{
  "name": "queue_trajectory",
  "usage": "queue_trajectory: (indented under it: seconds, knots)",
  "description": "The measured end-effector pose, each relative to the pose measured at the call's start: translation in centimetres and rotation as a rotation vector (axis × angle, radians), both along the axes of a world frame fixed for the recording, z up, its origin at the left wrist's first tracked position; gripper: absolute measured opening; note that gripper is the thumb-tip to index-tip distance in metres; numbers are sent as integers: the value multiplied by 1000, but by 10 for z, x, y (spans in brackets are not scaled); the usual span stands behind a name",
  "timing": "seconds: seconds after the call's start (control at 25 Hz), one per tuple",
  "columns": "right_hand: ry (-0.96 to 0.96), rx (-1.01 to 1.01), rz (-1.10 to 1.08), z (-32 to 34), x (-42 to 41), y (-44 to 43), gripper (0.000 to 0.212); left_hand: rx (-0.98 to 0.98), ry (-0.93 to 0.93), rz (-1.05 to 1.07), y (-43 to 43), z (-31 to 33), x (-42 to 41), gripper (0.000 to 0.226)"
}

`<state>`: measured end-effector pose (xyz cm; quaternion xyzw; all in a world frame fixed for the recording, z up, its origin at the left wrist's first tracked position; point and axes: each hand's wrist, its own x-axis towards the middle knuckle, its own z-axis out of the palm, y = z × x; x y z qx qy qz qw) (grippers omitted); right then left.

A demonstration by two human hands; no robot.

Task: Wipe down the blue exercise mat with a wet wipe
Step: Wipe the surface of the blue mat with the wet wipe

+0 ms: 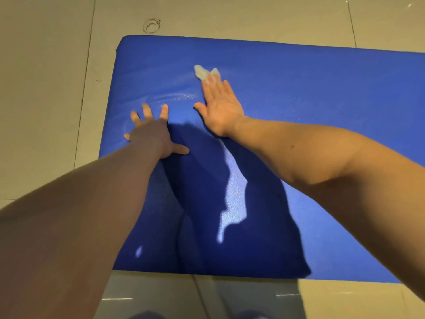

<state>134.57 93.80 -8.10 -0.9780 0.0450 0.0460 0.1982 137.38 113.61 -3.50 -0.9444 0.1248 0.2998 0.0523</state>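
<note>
From the head camera, the blue exercise mat (322, 100) lies flat on the tiled floor (46, 88), with the left hand (150, 134) spread flat on it near its left end and the right hand (218, 107), fingers straight, pressing a crumpled white wet wipe (202, 72) onto the mat just beyond.

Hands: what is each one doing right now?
Left hand: open, fingers spread flat on the mat.
Right hand: open, straight fingers pressing the wipe down.
</note>
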Motion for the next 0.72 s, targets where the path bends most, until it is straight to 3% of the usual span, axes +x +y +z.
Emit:
queue_trajectory:
  seconds: [0.16,0.28,0.44,0.56,0.64,0.72]
  knots:
    - [57,-96,-300,5,8,-71,73,-7,-24,-16,1,-3,0,141]
    - [213,-178,-471,6,28,-60,77,-11,-28,-14,1,-3,0,141]
    - [131,-198,-236,0,47,10,82,-17,-17,-10,0,-4,1,141]
    - [144,-144,-42,4,49,7,78,-20,-25,-11,-1,-3,3,139]
    - [112,-133,-33,7,50,-25,74,-25,-31,-15,0,-4,3,139]
    - [151,-191,-159,11,53,-64,73,-19,-47,-29,1,-5,1,139]
